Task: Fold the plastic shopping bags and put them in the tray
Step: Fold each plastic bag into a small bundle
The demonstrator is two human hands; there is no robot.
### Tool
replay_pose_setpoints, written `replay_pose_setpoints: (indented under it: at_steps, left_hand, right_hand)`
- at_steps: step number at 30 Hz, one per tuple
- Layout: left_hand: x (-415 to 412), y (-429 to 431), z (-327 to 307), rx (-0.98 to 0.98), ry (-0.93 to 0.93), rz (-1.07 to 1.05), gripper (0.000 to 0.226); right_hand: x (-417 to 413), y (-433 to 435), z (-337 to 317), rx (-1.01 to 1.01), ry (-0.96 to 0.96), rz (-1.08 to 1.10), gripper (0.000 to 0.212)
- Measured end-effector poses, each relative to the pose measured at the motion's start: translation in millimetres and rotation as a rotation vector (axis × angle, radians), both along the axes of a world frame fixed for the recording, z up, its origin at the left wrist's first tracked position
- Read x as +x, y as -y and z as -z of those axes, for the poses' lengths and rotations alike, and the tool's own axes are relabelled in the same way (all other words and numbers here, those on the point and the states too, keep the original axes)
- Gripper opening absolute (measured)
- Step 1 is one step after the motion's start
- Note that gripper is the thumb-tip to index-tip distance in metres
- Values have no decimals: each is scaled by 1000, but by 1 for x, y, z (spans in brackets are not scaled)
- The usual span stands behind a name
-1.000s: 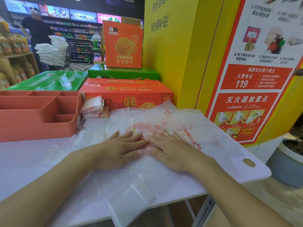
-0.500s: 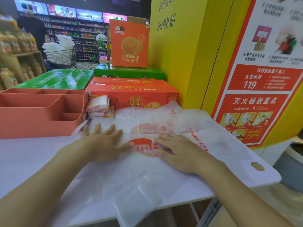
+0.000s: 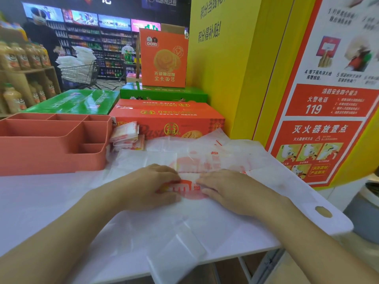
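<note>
Midway through folding, the left hand [image 3: 151,186] grips a fold of the plastic bag [image 3: 184,222] on the table [image 3: 41,201]; the flat right hand [image 3: 231,191] presses it. Next, probably: crease it firmly.

1. Here's the plastic bag [image 3: 205,218]: thin, milky white, spread flat across the white table [image 3: 41,201], with a red logo [image 3: 185,188] at its middle and a near flap spilling over the front edge.
2. Folded bags [image 3: 126,136], red-and-white packets, are stacked just beside the tray's right wall.
3. The tray [image 3: 51,158], coral with several compartments, sits upright at the table's left.
</note>
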State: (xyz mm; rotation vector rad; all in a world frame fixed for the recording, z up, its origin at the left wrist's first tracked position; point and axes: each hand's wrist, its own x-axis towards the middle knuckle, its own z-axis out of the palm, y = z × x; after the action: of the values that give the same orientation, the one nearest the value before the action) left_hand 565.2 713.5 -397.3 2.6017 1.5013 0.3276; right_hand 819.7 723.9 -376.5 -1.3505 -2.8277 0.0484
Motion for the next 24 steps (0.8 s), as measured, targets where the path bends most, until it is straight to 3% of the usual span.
replay_pose_setpoints:
  at_steps: [3, 8, 14, 20, 24]
  left_hand:
    - [-1, 1, -5, 13, -42, -40, 49]
    - [-4, 1, -7, 5, -97, -83, 62]
    - [-7, 2, -13, 110, -130, -108, 35]
    - [-5, 8, -18, 204, -149, -90, 75]
    - [-4, 10, -24, 346, -121, -106, 76]
  right_hand:
    - [2, 2, 0, -1, 12, 18, 40]
    - [2, 8, -2, 20, 0, 89, 55]
    - [3, 6, -5, 86, -32, 116, 29]
    - [12, 2, -8, 120, -23, 140, 16]
    - [19, 1, -18, 102, -142, 118, 20]
